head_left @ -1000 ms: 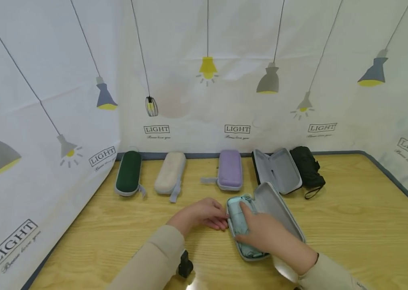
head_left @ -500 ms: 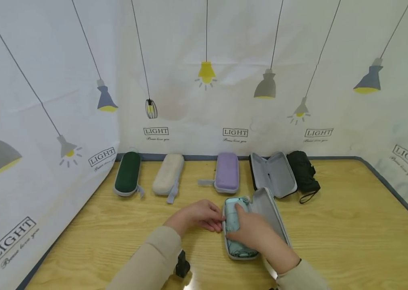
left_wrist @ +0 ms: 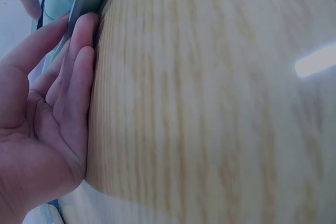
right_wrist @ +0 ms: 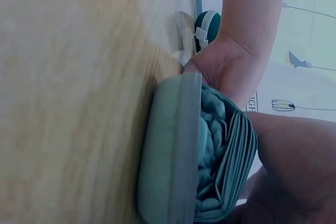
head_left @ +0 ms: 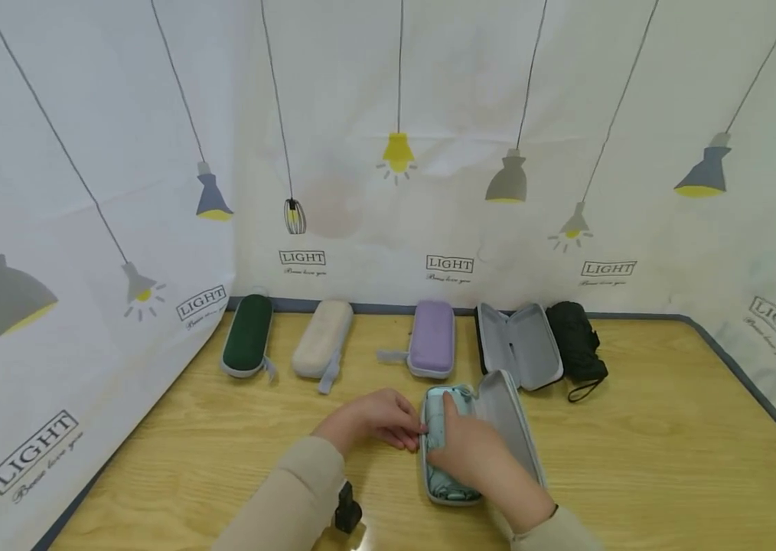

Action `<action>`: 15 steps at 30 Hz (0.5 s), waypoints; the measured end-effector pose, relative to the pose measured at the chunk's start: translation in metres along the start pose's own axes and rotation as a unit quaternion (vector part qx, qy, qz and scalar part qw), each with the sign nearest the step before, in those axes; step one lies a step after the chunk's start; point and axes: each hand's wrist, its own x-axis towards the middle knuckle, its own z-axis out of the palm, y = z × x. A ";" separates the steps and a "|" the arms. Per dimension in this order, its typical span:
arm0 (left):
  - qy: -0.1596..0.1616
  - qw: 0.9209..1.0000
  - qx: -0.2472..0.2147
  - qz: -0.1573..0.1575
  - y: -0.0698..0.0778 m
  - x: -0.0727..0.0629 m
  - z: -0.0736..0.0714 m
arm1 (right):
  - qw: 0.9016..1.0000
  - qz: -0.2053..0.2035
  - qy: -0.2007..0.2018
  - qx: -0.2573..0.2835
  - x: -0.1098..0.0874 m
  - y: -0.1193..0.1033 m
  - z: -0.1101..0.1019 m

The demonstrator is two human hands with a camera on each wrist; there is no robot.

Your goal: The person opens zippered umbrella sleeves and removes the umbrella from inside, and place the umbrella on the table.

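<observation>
An open teal case with a grey rim (head_left: pixel 453 503) lies on the table in the head view, its grey-lined lid (head_left: pixel 508 417) raised on the right. A folded teal umbrella (head_left: pixel 453 488) sits in its base. My left hand (head_left: pixel 381 417) pinches the left rim, thumb above and fingers beneath, as the left wrist view shows. From above, my right hand (head_left: pixel 477 451) grips the umbrella, thumb on its left side and one finger stretched along it. The other right fingers are hidden. Folded fabric (right_wrist: pixel 228 156) stands above the rim in the right wrist view.
Along the back of the table lie a green case (head_left: pixel 248 334), a cream case (head_left: pixel 324 339) and a purple case (head_left: pixel 432 337). An open black case with grey lining (head_left: pixel 538 348) and a folded black umbrella (head_left: pixel 575 340) are at the right. A patterned sheet (head_left: pixel 360 153) hangs behind.
The teal case has shifted a little left and turned straighter, its lid now reaching less far right. My right forearm has come left with it. Both hands keep their places on case and umbrella.
</observation>
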 end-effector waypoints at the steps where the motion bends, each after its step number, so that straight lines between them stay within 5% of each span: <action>1: 0.001 1.000 0.001 -0.002 -0.002 0.000 0.000 | 1.000 0.000 -0.003 0.004 -0.002 0.000 0.002; 15: -0.004 1.000 -0.007 0.012 -0.004 0.003 0.002 | 0.992 0.016 -0.005 0.124 -0.022 0.012 -0.009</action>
